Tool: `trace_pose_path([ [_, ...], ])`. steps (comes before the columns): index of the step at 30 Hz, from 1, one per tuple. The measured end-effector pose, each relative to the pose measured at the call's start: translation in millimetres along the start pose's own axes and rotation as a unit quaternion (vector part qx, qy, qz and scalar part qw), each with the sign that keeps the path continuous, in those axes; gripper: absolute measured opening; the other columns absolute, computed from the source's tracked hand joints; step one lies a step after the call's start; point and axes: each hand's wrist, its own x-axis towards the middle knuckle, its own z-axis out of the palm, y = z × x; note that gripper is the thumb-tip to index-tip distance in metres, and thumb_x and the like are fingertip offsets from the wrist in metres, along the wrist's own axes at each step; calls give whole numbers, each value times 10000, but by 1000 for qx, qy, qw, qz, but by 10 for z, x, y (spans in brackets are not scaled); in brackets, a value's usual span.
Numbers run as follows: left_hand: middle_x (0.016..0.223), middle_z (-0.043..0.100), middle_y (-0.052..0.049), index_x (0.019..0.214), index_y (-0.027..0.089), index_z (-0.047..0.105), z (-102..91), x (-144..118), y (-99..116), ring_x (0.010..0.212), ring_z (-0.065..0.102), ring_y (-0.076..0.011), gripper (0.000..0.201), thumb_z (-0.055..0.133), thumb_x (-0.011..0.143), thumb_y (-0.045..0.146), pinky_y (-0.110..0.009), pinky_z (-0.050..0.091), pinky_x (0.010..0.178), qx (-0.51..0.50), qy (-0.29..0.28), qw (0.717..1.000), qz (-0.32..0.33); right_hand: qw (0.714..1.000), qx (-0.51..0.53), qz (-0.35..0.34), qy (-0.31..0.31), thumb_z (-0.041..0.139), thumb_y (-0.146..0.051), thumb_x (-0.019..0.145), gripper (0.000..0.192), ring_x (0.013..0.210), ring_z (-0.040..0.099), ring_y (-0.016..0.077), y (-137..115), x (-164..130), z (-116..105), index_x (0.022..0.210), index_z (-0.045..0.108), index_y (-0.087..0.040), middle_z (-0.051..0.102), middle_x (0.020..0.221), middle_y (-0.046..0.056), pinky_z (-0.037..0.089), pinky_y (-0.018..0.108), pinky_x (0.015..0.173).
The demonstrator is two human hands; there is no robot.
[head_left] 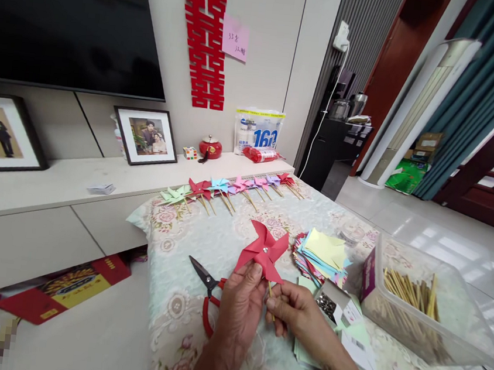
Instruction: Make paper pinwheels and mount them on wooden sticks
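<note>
Your left hand (242,302) pinches the red pinwheel (273,252) from below, and your right hand (297,314) grips its stick (270,289), likely to hold it steady. It is over the table's (200,233) middle. The scissors (207,278) lie near the left edge and the stick box (456,289) by the right, maybe for easy reach. More pinwheels (242,184) line the far edge, maybe to leave you room.

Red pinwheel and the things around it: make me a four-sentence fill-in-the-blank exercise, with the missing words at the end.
1. The pinwheel in the hands is coloured ____.
2. The right hand pinches the pinwheel's thin ____.
3. In the picture, the scissors lie to the ____ of the left hand.
4. The top sheet of the paper stack is ____.

Missing words: red; stick; left; yellow
</note>
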Motion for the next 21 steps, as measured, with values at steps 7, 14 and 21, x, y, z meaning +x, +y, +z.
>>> trace_pose_path([
  [7, 989, 748, -105, 893, 164, 714, -36, 73, 131, 894, 705, -228, 262, 671, 849, 418, -381, 562, 818, -78, 82, 994, 3, 995, -95, -17, 39, 646, -506, 855, 356, 466, 485, 91, -26, -17, -76, 726, 576, -182, 610, 647, -19, 343, 224, 496],
  [14, 825, 757, -81, 904, 140, 705, 26, 90, 188, 734, 717, -179, 151, 574, 934, 209, -326, 591, 726, -84, 155, 984, -16, 988, -149, -18, 39, 621, -466, 859, 323, 487, 478, 110, -48, -32, -88, 690, 556, -198, 594, 626, -15, 359, 232, 501],
  [21, 841, 763, -76, 924, 124, 710, 19, 91, 170, 741, 720, -161, 167, 544, 946, 129, -306, 593, 729, -87, 153, 984, -23, 986, -159, -18, 38, 607, -432, 858, 303, 502, 469, 112, -42, -19, -85, 680, 546, -195, 575, 620, -14, 361, 233, 510],
])
